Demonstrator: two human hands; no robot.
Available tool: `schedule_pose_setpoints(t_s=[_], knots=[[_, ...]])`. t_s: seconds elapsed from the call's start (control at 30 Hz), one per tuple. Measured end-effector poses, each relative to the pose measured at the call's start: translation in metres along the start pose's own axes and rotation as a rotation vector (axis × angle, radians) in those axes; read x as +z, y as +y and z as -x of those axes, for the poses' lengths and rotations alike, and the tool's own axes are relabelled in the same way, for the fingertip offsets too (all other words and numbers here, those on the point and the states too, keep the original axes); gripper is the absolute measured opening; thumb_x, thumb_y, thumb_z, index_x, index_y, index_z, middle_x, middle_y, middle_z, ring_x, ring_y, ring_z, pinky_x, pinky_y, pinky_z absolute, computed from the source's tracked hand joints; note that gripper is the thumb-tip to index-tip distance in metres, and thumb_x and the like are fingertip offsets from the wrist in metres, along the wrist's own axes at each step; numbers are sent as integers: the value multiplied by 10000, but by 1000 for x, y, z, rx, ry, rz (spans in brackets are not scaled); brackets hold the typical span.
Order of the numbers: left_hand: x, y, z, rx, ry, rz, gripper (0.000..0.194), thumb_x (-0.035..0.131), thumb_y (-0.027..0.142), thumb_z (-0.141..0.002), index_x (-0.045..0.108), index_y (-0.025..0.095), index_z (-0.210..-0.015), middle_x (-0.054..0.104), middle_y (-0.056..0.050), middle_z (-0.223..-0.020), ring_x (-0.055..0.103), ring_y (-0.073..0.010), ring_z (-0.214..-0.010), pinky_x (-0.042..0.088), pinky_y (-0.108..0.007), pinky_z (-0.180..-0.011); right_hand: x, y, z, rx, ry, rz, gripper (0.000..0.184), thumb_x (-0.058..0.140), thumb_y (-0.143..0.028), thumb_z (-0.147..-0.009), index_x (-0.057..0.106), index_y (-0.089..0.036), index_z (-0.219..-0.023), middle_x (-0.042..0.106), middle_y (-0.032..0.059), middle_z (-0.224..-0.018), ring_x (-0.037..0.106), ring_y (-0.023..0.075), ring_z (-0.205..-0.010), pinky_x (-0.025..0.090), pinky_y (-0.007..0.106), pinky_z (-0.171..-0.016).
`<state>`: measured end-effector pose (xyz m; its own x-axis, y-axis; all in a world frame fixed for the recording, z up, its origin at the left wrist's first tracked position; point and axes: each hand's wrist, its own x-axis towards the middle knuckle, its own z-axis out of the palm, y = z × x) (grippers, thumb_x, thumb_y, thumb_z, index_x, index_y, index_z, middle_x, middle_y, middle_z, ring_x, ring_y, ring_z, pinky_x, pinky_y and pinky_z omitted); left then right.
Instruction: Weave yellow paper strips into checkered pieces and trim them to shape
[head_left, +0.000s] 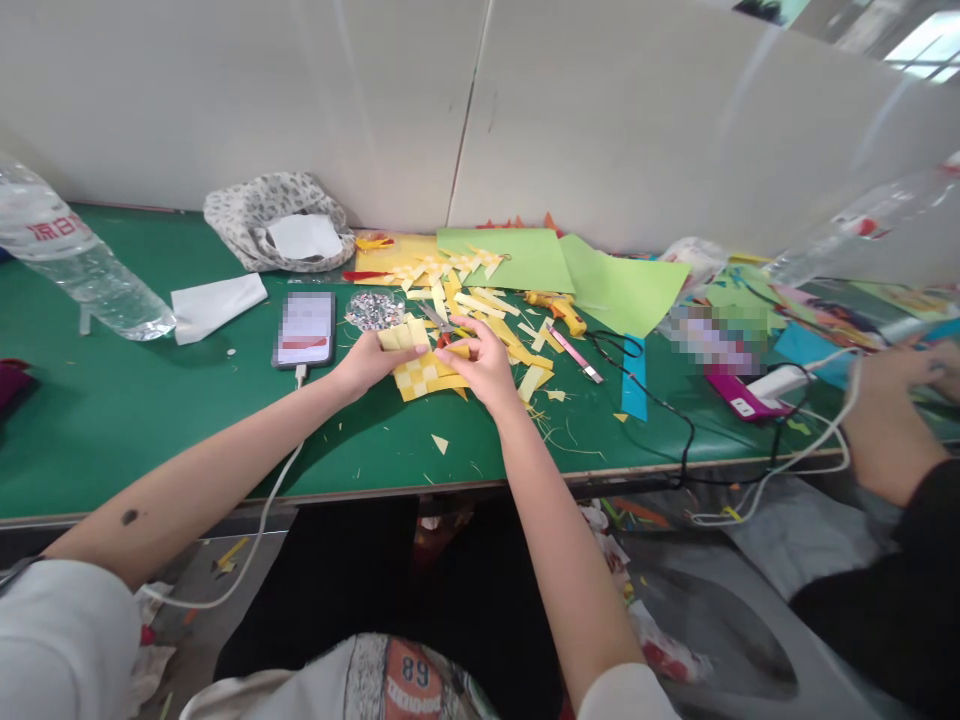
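Note:
A woven piece of yellow and cream paper strips (417,377) is held between my two hands above the green table. My left hand (369,362) pinches its left side, the thumb lying across the top. At the right side, my right hand (484,366) grips a yellow strip end of the same weave with thumb and fingers. Scissors (441,328) with red handles lie just behind the piece, partly hidden. Loose yellow and cream strips (495,305) are heaped beyond and to the right of my hands. A flat round holder of small beads or sequins (373,310) sits behind my left hand.
A phone (304,330) on a white cable lies left, near a water bottle (82,260). To the right are a yellow glue gun (559,309), a pink cutter (576,354) and green paper (622,285). A co-worker's hand (892,390) is at far right.

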<state>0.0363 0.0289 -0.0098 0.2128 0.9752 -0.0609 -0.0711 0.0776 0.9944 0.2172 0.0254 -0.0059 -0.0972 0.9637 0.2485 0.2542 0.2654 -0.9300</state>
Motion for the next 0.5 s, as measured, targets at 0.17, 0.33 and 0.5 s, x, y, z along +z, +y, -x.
schedule_pose_setpoints(t_s=[0.17,0.33,0.5], knots=[[1,0,0,16,-15,-1,362,758,220,-631,682,137,-975,725,-82,-944,672,-213,-875,532,-345,-819,0,-2,1,-35,-20,37,565,730,-359,-650,527,-263,-1169,686,7,-801,600,164,-678,483,308,-614],[1,3,1,-15,10,-81,403,764,223,-624,672,155,-1011,719,-84,-978,667,-212,-893,535,-294,-739,0,-5,2,-31,24,30,497,707,-320,-661,546,-252,-1127,684,11,-821,632,191,-803,504,334,-690],[-3,4,0,53,-41,-36,463,762,197,-624,647,173,-1072,726,-69,-956,677,-191,-832,535,-290,-722,-2,-2,0,51,-2,-56,514,719,-307,-631,538,-242,-1108,666,-3,-741,635,179,-733,508,332,-690]])
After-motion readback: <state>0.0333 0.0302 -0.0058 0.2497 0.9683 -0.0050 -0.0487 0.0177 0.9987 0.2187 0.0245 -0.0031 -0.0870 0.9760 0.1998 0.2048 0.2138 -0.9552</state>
